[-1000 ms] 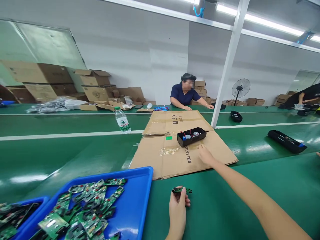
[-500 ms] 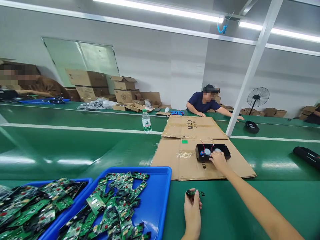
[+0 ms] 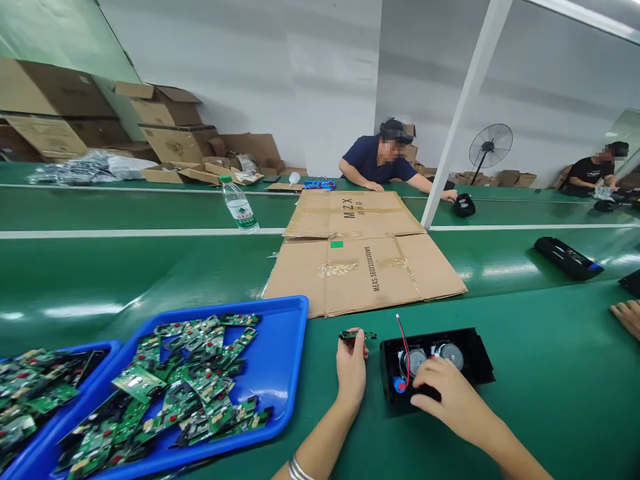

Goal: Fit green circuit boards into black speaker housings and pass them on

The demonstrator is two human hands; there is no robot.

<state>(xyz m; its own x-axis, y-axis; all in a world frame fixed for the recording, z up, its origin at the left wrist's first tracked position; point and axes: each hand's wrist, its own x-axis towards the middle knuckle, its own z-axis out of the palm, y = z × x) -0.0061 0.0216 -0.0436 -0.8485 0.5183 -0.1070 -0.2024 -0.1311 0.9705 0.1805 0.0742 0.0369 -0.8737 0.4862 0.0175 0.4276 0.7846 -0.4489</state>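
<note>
My left hand (image 3: 352, 368) holds a small green circuit board (image 3: 357, 335) between thumb and fingers, just right of the blue tray. On the green surface to its right lies an open black housing (image 3: 470, 353) with two round silver speakers (image 3: 451, 357), red wires (image 3: 405, 343) and a blue part (image 3: 399, 385). My right hand (image 3: 443, 393) reaches over the front of this housing, its fingers curled at the rim and near the speakers; the fingertips are partly hidden.
Blue trays (image 3: 299, 360) of circuit boards stand at the left. Beyond lie flattened cardboard (image 3: 350, 267), a water bottle (image 3: 240, 208) and a black case (image 3: 567, 258). A post (image 3: 465, 113) rises behind. A person's hand (image 3: 629, 316) shows at the right edge.
The black housing has come off the cardboard onto the near green surface, along with my right hand. My left hand still holds the board. The view has shifted right.
</note>
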